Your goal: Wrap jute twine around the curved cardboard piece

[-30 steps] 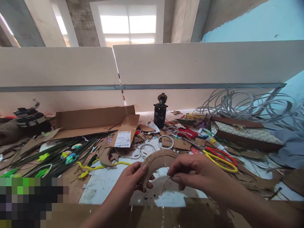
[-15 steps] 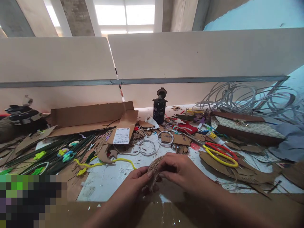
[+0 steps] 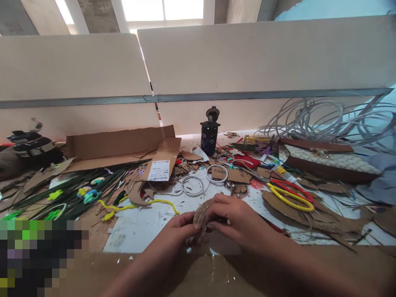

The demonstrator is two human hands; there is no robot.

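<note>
The cord-covered curved piece (image 3: 200,213) is held between the left hand (image 3: 182,229), thumb and fingers pinched on its lower end, and the right hand (image 3: 230,215), bent fingers closed against its side.

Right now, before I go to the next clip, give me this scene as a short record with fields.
Left hand: the hand grips a twine-covered arc
Right hand: the hand has its fingers bent against the same arc
Right of hands: scissors with one red and one yellow handle
Beyond hands: two pale rings; black bottle, upright, lid flipped open
Left side: cardboard bearing a white label; yellow strip
Far right: patterned bag
</note>
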